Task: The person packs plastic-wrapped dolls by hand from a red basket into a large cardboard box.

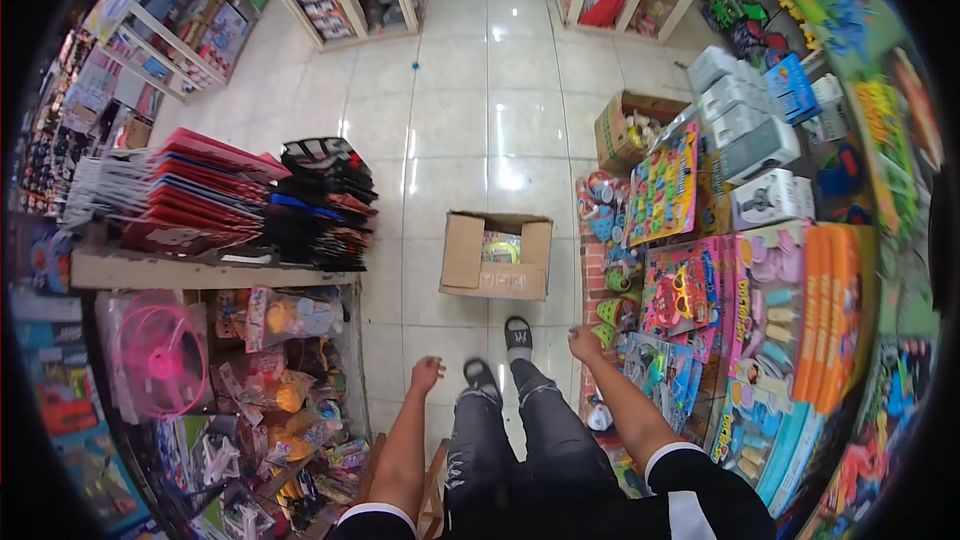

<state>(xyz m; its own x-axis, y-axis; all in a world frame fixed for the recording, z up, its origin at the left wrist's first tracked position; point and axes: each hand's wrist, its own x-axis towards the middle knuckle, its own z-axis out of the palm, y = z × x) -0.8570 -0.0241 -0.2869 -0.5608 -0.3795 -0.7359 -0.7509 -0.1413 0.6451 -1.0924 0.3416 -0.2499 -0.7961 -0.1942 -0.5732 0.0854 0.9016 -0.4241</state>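
Note:
My left hand (427,373) hangs in the air over the tiled floor, beside my left knee. Its fingers are loosely bent and a little apart, with nothing in them. On the other side, my right hand (586,343) is held out near the edge of the right-hand display, close to green clogs (613,314) but seemingly not touching them. Its fingers are small in view and look relaxed, with nothing visible in them. An open cardboard box (463,252) stands on the floor ahead of my feet. Inside it lies a packaged item (501,248) with yellow-green colouring.
Stacked toy packs (668,290) and orange packs (828,315) fill the right display; another carton (612,135) stands behind. To the left are red folded bags (205,190), black bags (322,202) and a pink toy hoop (158,362). A wooden stool (436,480) is beside my left leg.

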